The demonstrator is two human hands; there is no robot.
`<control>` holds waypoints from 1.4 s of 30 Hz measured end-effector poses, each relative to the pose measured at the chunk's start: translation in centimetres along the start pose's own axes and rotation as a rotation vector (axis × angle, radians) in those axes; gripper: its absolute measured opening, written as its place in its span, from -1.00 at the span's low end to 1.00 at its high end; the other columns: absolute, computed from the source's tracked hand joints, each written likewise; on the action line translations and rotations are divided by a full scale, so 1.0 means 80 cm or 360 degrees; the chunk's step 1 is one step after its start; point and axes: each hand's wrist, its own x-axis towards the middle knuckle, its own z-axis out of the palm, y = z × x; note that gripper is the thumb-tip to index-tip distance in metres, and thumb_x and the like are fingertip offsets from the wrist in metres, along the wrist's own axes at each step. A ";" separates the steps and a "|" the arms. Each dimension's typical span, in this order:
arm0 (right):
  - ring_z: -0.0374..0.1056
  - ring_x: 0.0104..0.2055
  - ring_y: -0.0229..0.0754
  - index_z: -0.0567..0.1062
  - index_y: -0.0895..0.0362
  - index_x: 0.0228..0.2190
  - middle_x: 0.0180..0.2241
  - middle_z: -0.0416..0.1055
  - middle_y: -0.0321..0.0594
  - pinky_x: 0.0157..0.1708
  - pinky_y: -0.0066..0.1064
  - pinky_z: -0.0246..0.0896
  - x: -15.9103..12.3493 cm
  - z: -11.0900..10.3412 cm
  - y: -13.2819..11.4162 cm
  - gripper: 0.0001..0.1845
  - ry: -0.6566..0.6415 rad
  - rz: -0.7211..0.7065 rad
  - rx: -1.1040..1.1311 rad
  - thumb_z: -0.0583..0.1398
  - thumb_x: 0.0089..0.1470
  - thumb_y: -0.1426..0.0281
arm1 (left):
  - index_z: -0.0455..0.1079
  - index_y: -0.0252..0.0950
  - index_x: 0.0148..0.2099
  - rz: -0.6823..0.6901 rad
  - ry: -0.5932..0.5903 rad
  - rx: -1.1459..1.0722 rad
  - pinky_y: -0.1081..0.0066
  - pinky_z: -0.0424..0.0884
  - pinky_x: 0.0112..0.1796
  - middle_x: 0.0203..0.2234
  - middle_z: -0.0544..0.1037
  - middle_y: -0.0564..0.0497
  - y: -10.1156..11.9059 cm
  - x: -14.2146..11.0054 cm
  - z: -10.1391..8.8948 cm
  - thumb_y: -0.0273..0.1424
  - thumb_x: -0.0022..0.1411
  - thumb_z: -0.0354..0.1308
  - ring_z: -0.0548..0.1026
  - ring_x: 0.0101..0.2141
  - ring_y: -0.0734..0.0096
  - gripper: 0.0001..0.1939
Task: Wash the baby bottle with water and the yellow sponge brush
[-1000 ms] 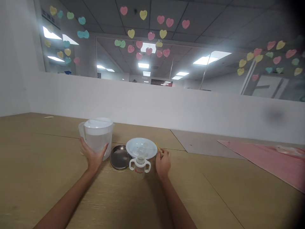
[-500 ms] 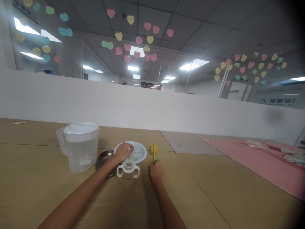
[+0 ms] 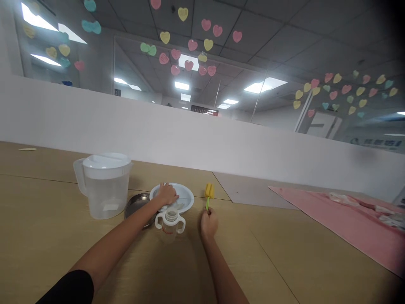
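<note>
My right hand is closed round the green handle of a bottle brush, whose yellow sponge head points up and away from me. Over a white plate is my left hand, its fingers curled down; what they hold, if anything, is hidden. Small clear pieces lie on the plate beside it. In front of the plate stands a clear baby bottle, uncapped, with a white two-handled collar and red print. A round metal dish sits partly behind my left forearm.
A lidded clear plastic pitcher with liquid stands left of the dish. Farther right, a pink cloth bears several items, near a grey sheet. A low white wall borders the table's back.
My left hand has shifted slightly on the plate, its fingers turning to the far left. The bottle brush in my right hand now tilts a little right. The view has moved slightly.
</note>
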 end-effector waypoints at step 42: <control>0.26 -0.63 -0.36 0.50 0.23 -0.27 -0.60 0.42 -0.24 -0.55 -0.55 0.08 -0.027 -0.043 -0.052 -0.70 0.0250 -0.1371 0.0184 -0.01 0.13 0.41 | 0.42 -0.36 -0.43 -0.0038 0.0476 -0.2067 0.46 0.30 -0.36 -0.53 0.48 0.04 0.010 -0.055 -0.054 -0.29 -0.01 0.11 0.41 -0.44 0.43 -0.79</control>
